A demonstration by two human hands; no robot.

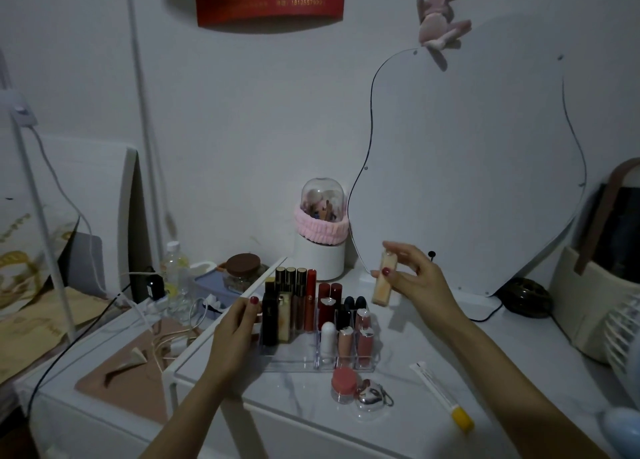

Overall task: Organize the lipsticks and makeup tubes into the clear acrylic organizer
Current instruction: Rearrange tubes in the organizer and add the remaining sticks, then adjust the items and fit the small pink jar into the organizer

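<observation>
The clear acrylic organizer (294,363) stands on the white marble table, filled with several upright lipsticks and tubes in black, gold, red and pink. My right hand (415,278) holds a cream-orange lipstick tube (382,282) upright in the air, above and to the right of the organizer. My left hand (239,323) rests against the organizer's left side, fingers on its edge beside a black tube (270,320). A white tube with a yellow cap (443,394) lies on the table at the right.
A small pink jar (344,384) and a silver keyring piece (372,394) sit in front of the organizer. Behind stand a domed brush holder (320,230) and a wavy mirror (467,168). A white fan (620,330) is at the right; cables and a bottle lie left.
</observation>
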